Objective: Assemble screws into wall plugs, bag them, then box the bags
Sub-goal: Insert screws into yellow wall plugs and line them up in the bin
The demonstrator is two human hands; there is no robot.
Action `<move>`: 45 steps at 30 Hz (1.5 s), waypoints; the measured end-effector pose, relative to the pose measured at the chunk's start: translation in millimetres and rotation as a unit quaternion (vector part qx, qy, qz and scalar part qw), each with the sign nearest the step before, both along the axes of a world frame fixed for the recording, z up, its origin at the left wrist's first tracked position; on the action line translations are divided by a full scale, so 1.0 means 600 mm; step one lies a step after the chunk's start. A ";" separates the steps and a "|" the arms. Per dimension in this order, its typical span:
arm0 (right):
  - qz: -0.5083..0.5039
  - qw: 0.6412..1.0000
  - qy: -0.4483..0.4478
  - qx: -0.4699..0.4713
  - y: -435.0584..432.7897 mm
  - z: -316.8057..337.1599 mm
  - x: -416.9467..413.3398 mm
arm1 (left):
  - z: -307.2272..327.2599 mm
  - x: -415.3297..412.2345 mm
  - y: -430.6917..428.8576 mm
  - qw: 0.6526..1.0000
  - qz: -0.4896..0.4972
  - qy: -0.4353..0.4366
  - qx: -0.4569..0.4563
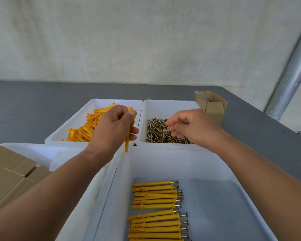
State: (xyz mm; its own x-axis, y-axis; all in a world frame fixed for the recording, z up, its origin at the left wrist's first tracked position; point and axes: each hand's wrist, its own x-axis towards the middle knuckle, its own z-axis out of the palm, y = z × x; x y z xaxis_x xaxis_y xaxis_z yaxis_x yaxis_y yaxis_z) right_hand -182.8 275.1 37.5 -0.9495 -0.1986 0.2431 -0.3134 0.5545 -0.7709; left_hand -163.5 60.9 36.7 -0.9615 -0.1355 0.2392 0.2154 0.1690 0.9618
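Observation:
My left hand (114,126) grips a yellow wall plug (127,144) that points down, above the near edge of the white tray (73,121) of loose yellow plugs (84,130). My right hand (189,126) pinches a screw (166,130) over the brass screws (157,132) piled in the neighbouring white tray (172,106). In front of me a large white bin (172,160) holds several finished plugs with screws (156,209), laid in rows with screw heads to the right.
A small open cardboard box (211,105) stands behind the screw tray at the right. Flat cardboard boxes (9,173) lie at the left beside another white bin (33,151). The grey table (33,105) ends at a white wall; a metal pole (292,75) slants at right.

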 end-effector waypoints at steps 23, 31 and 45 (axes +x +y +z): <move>0.048 0.996 0.025 0.073 -0.038 0.020 0.037 | -0.006 0.015 0.014 0.979 -0.152 -0.128 0.051; -0.009 0.960 -0.027 -0.277 -0.031 0.034 0.028 | -0.010 0.019 0.015 0.966 -0.201 -0.159 0.033; -0.044 0.944 -0.031 -0.327 -0.039 0.036 0.031 | -0.014 0.022 0.019 0.958 -0.241 -0.155 -0.009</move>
State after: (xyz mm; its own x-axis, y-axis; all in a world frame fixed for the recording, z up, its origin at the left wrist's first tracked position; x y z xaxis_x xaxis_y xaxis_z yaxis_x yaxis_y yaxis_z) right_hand -164.0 251.9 59.2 -0.9717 0.0550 0.2297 -0.2312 -0.0232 -0.9726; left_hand -150.4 72.3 28.3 -0.9364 0.3439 -0.0704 -0.0233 0.1390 0.9900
